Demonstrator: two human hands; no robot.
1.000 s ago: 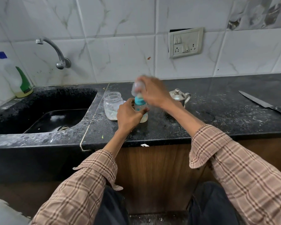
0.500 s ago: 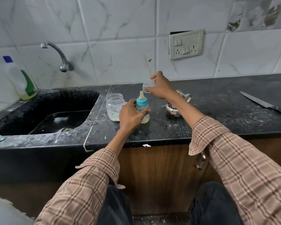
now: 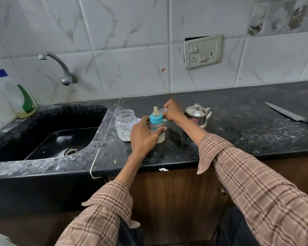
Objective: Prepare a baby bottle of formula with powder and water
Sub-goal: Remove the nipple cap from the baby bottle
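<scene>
Centre frame, on a black speckled bench (image 3: 238,139): baby bottle (image 3: 156,124) with blue collar, upright beside a clear powder jar (image 3: 125,124), gripped round its body by the left hand (image 3: 144,134). Just behind, right hand (image 3: 172,110) pinching the clear cap (image 3: 162,111). Print on bottle and steel kettle (image 3: 197,115) too small to read.

left hand (image 3: 143,134) grips bottle (image 3: 156,124) — right hand (image 3: 172,110) holds cap (image 3: 161,111)

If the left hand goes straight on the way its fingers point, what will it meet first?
The bottle: the left hand already has its grip around it. Further along that line is probably the kettle, though depth is unclear.
</scene>
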